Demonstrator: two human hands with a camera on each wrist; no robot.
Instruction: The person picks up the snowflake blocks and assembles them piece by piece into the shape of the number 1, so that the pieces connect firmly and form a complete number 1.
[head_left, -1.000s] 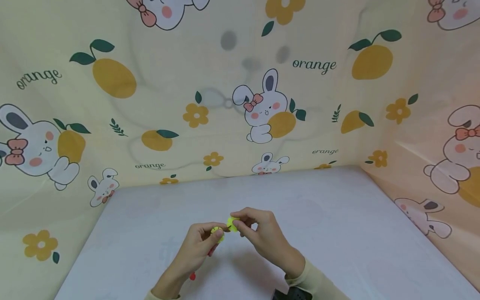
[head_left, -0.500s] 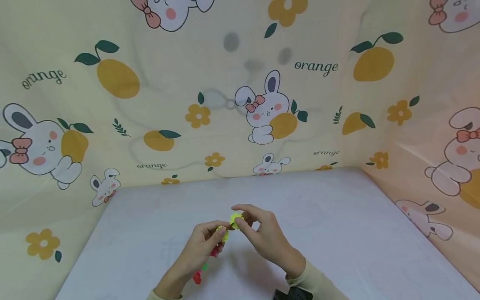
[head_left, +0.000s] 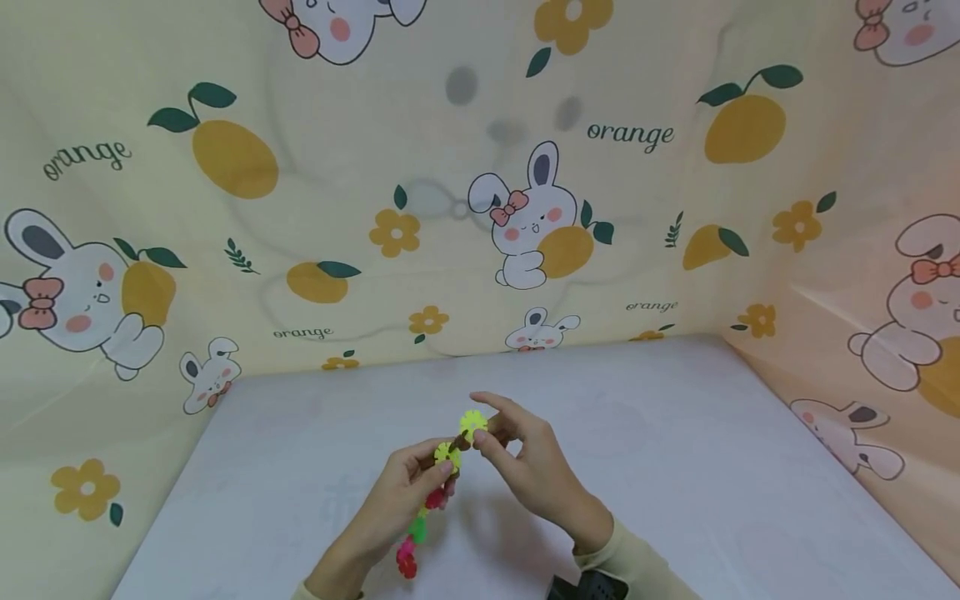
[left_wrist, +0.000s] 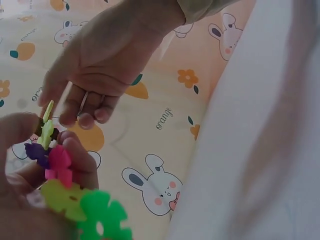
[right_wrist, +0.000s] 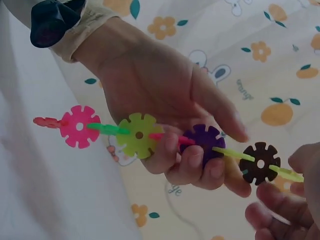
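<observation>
A chain of interlocking plastic notched discs (snowflake discs) runs through my left hand [head_left: 393,492]; its fingers curl round it, thumb on a yellow disc [head_left: 447,456]. In the right wrist view a yellow-green disc [right_wrist: 139,135], a purple disc [right_wrist: 204,145] and a brown disc [right_wrist: 260,163] show along it. Below the left hand hang a green disc [head_left: 417,529] and a red disc [head_left: 407,567]. My right hand [head_left: 540,471] pinches the yellow end disc [head_left: 473,424] with the thumb, index finger raised. The brown disc sits between the two yellow ones.
Both hands are above a white table [head_left: 675,433]. A cream cloth [head_left: 337,217] printed with rabbits and oranges rises behind and at the sides. A black device [head_left: 588,586] sits at the right wrist.
The yellow end disc has tilted to face the camera and moved up with the right hand, whose index finger has lifted. More of the chain's lower end shows below the left hand.
</observation>
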